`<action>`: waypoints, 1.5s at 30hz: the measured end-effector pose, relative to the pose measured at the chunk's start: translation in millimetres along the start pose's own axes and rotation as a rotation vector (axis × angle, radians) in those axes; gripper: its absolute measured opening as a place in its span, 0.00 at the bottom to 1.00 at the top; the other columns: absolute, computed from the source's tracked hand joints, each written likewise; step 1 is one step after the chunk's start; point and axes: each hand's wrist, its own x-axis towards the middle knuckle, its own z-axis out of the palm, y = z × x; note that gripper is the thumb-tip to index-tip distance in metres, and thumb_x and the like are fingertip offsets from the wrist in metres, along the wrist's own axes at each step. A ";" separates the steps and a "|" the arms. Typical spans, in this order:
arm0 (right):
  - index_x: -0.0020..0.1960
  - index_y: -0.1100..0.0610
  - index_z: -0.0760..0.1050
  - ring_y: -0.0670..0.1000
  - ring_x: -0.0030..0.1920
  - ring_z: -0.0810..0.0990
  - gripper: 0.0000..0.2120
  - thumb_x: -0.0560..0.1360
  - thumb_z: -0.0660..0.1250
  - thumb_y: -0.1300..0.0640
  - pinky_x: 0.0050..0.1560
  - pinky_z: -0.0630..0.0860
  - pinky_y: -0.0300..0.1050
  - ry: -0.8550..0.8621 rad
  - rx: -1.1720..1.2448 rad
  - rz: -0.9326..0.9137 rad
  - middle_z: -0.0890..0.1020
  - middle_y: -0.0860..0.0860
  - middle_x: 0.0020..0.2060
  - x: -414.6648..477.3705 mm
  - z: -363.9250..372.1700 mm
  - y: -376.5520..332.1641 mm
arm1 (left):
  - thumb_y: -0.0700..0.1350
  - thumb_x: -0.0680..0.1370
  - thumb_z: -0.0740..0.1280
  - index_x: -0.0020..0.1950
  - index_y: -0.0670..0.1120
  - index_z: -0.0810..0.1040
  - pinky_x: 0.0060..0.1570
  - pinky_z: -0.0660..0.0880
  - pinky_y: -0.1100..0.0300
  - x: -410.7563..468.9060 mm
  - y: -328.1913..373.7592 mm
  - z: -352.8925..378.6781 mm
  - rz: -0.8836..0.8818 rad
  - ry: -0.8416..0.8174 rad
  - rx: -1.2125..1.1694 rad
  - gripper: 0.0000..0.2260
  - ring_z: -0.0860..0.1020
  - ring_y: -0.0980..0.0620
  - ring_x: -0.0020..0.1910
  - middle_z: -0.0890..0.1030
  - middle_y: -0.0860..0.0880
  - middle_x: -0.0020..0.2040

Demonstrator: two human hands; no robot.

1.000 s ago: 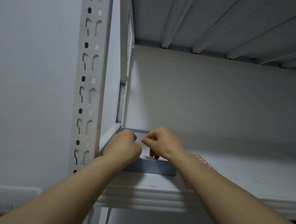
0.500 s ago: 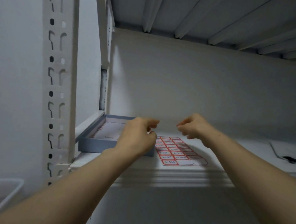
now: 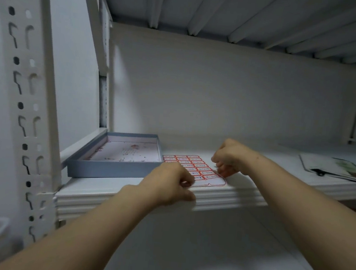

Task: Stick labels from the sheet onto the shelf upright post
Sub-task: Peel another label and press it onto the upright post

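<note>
Head view, looking forward and slightly down into a white metal shelving unit. The label sheet [image 3: 193, 168], a grid of red-bordered stickers with handwriting too small to read, lies flat on the shelf [image 3: 242, 198] near its front edge, just right of a shallow blue-grey tray [image 3: 113, 169].

My left hand [image 3: 168, 184] sits at the sheet's near left corner, fingers curled and tips down on the paper, thumb against the shelf's front lip. I cannot tell whether it pinches the corner or only presses it. My right hand [image 3: 231, 159] is curled narrow at the sheet's right edge, fingertips [image 3: 223, 172] touching the paper there. Whether a label is lifted, I cannot tell.

The slotted upright post [image 3: 24, 98] stands at the near left, well apart from both hands. Loose papers [image 3: 339, 170] lie far right.

I judge the step to be peeling one label. To do it well, I should pin the sheet firmly with the left hand, catch only one sticker's corner, and peel low and slowly so that it does not curl or tear.
</note>
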 end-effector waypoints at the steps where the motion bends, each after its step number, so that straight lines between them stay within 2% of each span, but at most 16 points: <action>1: 0.63 0.68 0.67 0.55 0.34 0.77 0.15 0.77 0.62 0.65 0.38 0.79 0.50 -0.003 -0.001 -0.004 0.77 0.64 0.48 -2.2 0.4 -0.9 | 0.48 0.71 0.73 0.45 0.45 0.80 0.54 0.76 0.53 0.4 -1.0 0.9 0.000 0.017 -0.038 0.08 0.78 0.46 0.53 0.82 0.43 0.52; 6: 0.60 0.68 0.72 0.51 0.35 0.75 0.14 0.77 0.64 0.61 0.35 0.74 0.42 0.014 0.028 -0.085 0.79 0.58 0.43 -16.7 -3.7 -3.1 | 0.44 0.75 0.70 0.55 0.46 0.83 0.54 0.73 0.63 -2.6 -1.8 5.4 0.005 0.159 -0.188 0.10 0.79 0.52 0.53 0.84 0.48 0.54; 9: 0.53 0.67 0.79 0.51 0.40 0.77 0.11 0.76 0.65 0.60 0.36 0.71 0.42 0.079 0.037 -0.184 0.82 0.57 0.43 -32.2 -7.4 -0.8 | 0.46 0.75 0.70 0.55 0.47 0.84 0.59 0.73 0.60 -7.5 -2.2 9.5 -0.008 0.308 -0.259 0.10 0.79 0.53 0.56 0.83 0.50 0.55; 12: 0.43 0.62 0.82 0.52 0.40 0.79 0.11 0.74 0.67 0.54 0.36 0.71 0.43 0.163 -0.009 -0.257 0.84 0.57 0.43 -51.6 -7.7 8.5 | 0.49 0.74 0.71 0.53 0.51 0.84 0.58 0.72 0.56 -17.3 -2.4 16.8 0.061 0.388 -0.153 0.09 0.76 0.53 0.59 0.82 0.53 0.57; 16: 0.40 0.56 0.83 0.50 0.42 0.80 0.10 0.71 0.71 0.49 0.44 0.74 0.45 0.089 -0.066 -0.362 0.84 0.52 0.38 -79.7 3.4 21.8 | 0.47 0.74 0.70 0.56 0.50 0.83 0.60 0.70 0.59 -29.4 -2.9 28.3 0.054 0.412 -0.188 0.11 0.75 0.50 0.62 0.80 0.51 0.62; 20: 0.34 0.59 0.81 0.46 0.30 0.77 0.11 0.72 0.69 0.55 0.32 0.71 0.39 0.200 0.094 -0.332 0.82 0.52 0.29 -92.8 21.7 41.9 | 0.46 0.76 0.69 0.64 0.53 0.77 0.55 0.69 0.63 -39.3 -4.4 33.0 0.022 0.454 -0.138 0.17 0.77 0.48 0.56 0.81 0.48 0.58; 23: 0.27 0.59 0.78 0.47 0.24 0.74 0.17 0.72 0.66 0.54 0.29 0.69 0.40 0.289 0.222 -0.251 0.80 0.50 0.23 -99.6 34.8 63.7 | 0.38 0.74 0.70 0.53 0.45 0.84 0.61 0.69 0.62 -47.3 -3.6 34.0 0.129 0.528 -0.107 0.09 0.81 0.41 0.51 0.84 0.43 0.52; 25: 0.30 0.58 0.78 0.48 0.31 0.75 0.15 0.72 0.66 0.51 0.36 0.71 0.45 0.436 0.237 -0.287 0.80 0.49 0.28 -102.6 39.6 72.3 | 0.38 0.70 0.71 0.45 0.43 0.86 0.52 0.73 0.63 -50.3 -9.3 39.9 0.233 0.554 -0.007 0.06 0.83 0.42 0.43 0.86 0.45 0.46; 27: 0.38 0.53 0.76 0.48 0.44 0.76 0.06 0.71 0.69 0.51 0.46 0.73 0.45 0.557 0.249 -0.358 0.79 0.47 0.41 -106.7 42.6 73.2 | 0.42 0.67 0.70 0.43 0.46 0.86 0.40 0.77 0.59 -54.4 -13.7 45.1 0.262 0.584 0.071 0.07 0.82 0.43 0.41 0.86 0.47 0.44; 28: 0.42 0.51 0.75 0.48 0.51 0.74 0.05 0.70 0.70 0.52 0.52 0.71 0.46 0.592 0.224 -0.395 0.76 0.46 0.47 -109.6 44.1 72.3 | 0.42 0.68 0.70 0.44 0.47 0.86 0.39 0.78 0.58 -57.8 -14.0 46.7 0.256 0.594 0.078 0.08 0.82 0.42 0.42 0.86 0.48 0.45; 32: 0.43 0.49 0.76 0.50 0.60 0.69 0.06 0.69 0.72 0.55 0.60 0.63 0.43 0.607 0.134 -0.444 0.70 0.45 0.50 -118.0 57.1 72.0 | 0.36 0.67 0.67 0.49 0.43 0.85 0.52 0.71 0.57 -70.7 -12.1 54.7 0.238 0.618 -0.004 0.13 0.81 0.41 0.49 0.85 0.46 0.50; 34: 0.44 0.52 0.79 0.51 0.61 0.69 0.05 0.69 0.73 0.57 0.59 0.63 0.43 0.612 0.116 -0.509 0.73 0.47 0.52 -121.1 67.6 74.5 | 0.38 0.68 0.62 0.55 0.41 0.83 0.60 0.66 0.62 -79.0 -5.8 55.8 0.141 0.620 -0.208 0.18 0.76 0.48 0.58 0.81 0.50 0.56; 36: 0.50 0.54 0.81 0.52 0.64 0.68 0.11 0.68 0.74 0.57 0.63 0.65 0.46 0.554 0.061 -0.594 0.74 0.50 0.58 -122.5 76.7 75.9 | 0.40 0.72 0.62 0.58 0.41 0.81 0.64 0.65 0.63 -85.4 2.3 55.8 0.024 0.601 -0.480 0.16 0.73 0.55 0.62 0.78 0.53 0.58; 40: 0.67 0.55 0.72 0.52 0.70 0.64 0.25 0.71 0.71 0.57 0.70 0.61 0.50 0.377 -0.040 -0.679 0.68 0.51 0.70 -115.2 80.6 65.7 | 0.32 0.75 0.66 0.59 0.40 0.80 0.60 0.71 0.66 -83.6 12.3 52.4 -0.050 0.635 -0.678 0.13 0.77 0.53 0.58 0.79 0.53 0.56; 43: 0.68 0.55 0.71 0.52 0.69 0.67 0.23 0.74 0.68 0.58 0.69 0.61 0.44 0.309 -0.109 -0.721 0.71 0.52 0.69 -102.7 77.7 55.8 | 0.30 0.74 0.65 0.62 0.39 0.78 0.62 0.72 0.60 -74.8 13.4 46.3 -0.076 0.604 -0.683 0.17 0.77 0.51 0.60 0.78 0.47 0.62; 45: 0.66 0.56 0.73 0.51 0.68 0.69 0.19 0.76 0.66 0.57 0.64 0.62 0.39 0.286 -0.131 -0.720 0.74 0.52 0.66 -96.4 73.5 51.4 | 0.31 0.74 0.66 0.64 0.40 0.77 0.61 0.71 0.66 -68.3 13.6 39.3 -0.079 0.616 -0.667 0.18 0.75 0.51 0.63 0.75 0.46 0.66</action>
